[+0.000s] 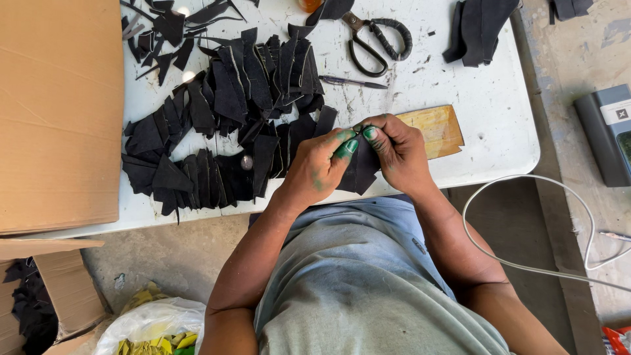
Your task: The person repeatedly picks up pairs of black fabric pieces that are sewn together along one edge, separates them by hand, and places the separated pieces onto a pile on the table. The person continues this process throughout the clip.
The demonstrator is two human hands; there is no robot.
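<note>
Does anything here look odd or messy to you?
Yes: green stains mark the fingertips of both the left hand and the right hand, which together pinch a black leather piece. Black offcuts lie scattered at the white table's far edge.

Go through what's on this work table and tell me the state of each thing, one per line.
Black piece: pinched between both hands.
Left hand: closed on the piece.
Right hand: closed on the piece.
Scissors: lying closed.
Pen: lying flat.
Cardboard box: flaps shut.
</note>
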